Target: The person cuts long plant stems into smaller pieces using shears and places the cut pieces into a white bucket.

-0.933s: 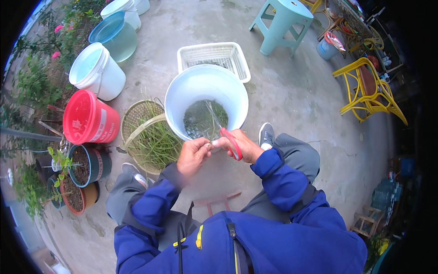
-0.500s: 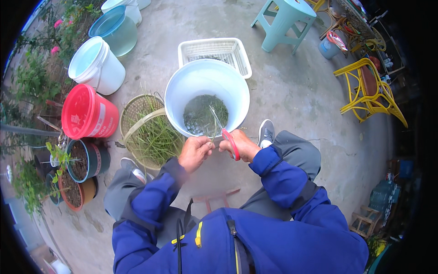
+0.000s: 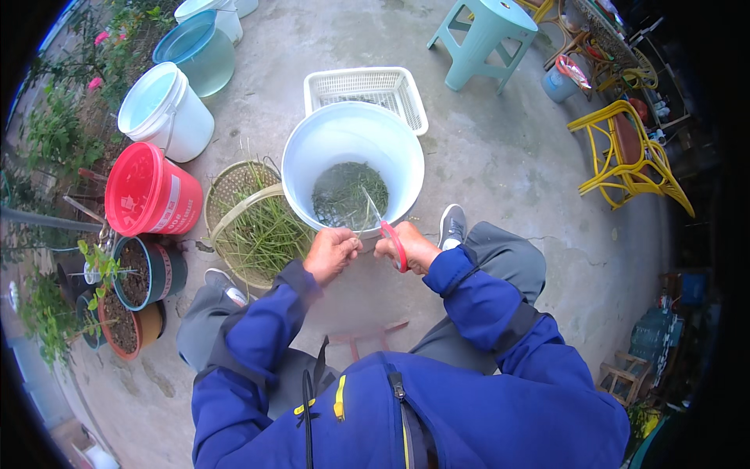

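Observation:
My right hand grips red-handled scissors whose blades point up over the near rim of a big white bucket. Cut green stems lie in the bottom of that bucket. My left hand is closed around a thin bunch of green stems right beside the scissor blades. Both hands hover at the bucket's near edge, almost touching each other. To the left of the bucket a woven basket with a curved handle holds long green stems.
A white plastic crate lies behind the bucket. A red lidded bucket, a white lidded bucket and a water tub stand at left, with potted plants. A teal stool and yellow chair stand on the right.
The hands stay at the bucket's near rim with scissors and stems; the view has shifted slightly, and the hands sit a little closer together.

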